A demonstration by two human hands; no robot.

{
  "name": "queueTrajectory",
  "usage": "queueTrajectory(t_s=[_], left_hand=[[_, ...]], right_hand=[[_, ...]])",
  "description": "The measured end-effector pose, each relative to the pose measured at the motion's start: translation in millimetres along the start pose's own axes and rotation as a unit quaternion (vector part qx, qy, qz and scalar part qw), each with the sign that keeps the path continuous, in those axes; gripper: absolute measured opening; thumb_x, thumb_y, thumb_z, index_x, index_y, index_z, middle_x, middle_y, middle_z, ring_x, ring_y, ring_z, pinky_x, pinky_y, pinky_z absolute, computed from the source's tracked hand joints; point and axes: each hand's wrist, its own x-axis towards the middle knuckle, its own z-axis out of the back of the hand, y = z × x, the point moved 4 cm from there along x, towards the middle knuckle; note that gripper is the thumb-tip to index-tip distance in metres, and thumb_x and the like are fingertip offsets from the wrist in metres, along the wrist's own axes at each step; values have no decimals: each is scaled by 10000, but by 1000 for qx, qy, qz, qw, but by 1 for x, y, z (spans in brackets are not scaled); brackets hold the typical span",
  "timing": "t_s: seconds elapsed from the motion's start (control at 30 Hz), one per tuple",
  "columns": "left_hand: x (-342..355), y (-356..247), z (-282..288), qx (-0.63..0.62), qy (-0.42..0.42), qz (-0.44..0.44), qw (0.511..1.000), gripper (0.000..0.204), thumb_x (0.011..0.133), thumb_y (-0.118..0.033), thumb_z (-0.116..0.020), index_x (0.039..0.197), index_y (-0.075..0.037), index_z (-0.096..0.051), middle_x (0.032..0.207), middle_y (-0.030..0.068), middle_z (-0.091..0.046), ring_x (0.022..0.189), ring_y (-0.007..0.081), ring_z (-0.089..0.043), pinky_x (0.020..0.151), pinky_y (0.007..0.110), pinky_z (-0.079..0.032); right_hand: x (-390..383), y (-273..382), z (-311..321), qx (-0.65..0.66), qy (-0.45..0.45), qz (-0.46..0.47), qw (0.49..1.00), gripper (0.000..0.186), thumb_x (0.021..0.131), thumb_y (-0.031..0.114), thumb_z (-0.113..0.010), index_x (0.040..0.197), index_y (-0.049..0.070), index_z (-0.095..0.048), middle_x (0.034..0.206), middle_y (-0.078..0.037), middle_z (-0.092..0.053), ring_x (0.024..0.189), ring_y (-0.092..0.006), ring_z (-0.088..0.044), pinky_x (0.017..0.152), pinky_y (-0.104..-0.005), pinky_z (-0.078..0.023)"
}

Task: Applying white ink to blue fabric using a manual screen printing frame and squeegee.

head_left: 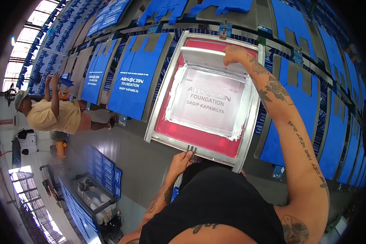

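Note:
A silver-framed printing screen (165, 86) lies in front of me, with red mesh around a pale window edged in smeared white ink. Dark lettering shows in that window. My right hand (234, 55) grips the right end of a wide, pale squeegee (202, 56), which is tilted at the far end of the window. Its blade edge appears to touch the mesh, where white ink has gathered. My left hand (181, 162) is closed at the frame's near edge, its fingers on a small dark metal clip (192, 150).
Blue printed bags (136, 77) lie on grey boards to both sides and along the far row. At left stands another person (55, 116) in a tan shirt, arms raised. A dark cart (97, 199) with containers is at lower left. Rows of blue pieces (49, 61) hang beyond.

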Motion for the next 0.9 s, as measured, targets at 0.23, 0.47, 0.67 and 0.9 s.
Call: queueTrajectory(t_s=[0.23, 0.47, 0.67, 0.9], left_hand=[[-33, -28, 9, -170, -15, 26, 985, 438, 958, -399, -562, 756, -14, -617, 556, -41, -464, 488, 49, -400, 458, 227, -317], [-21, -1, 2, -255, 13, 32, 966, 433, 955, -415, -560, 733, -43, -568, 540, -58, -414, 461, 21, -342, 430, 211, -261], [-10, 26, -8, -215, 88, 70, 970, 457, 958, -437, -542, 738, -38, -594, 593, -30, -494, 517, 40, -435, 466, 218, -345], [9, 43, -11, -158, 152, 8, 976, 524, 967, -456, -502, 763, 7, -636, 655, 27, -609, 595, 87, -535, 556, 249, -426]], right_hand=[[8, -10, 15, 90, -34, 30, 995, 669, 600, 406, -750, 1109, -15, -646, 1108, -203, -648, 1012, -316, -626, 859, -373, -484], [4, 5, 4, 95, -29, 10, 995, 621, 600, 350, -758, 1117, 20, -660, 1093, -185, -660, 1022, -299, -625, 876, -367, -478], [-6, 9, -6, 84, -40, 16, 996, 499, 636, 317, -733, 1081, 94, -687, 995, -133, -690, 952, -281, -642, 843, -366, -488], [-57, 47, -58, 41, -98, 8, 994, 416, 685, 210, -684, 1082, 93, -650, 1010, -173, -668, 978, -352, -625, 841, -429, -486]])
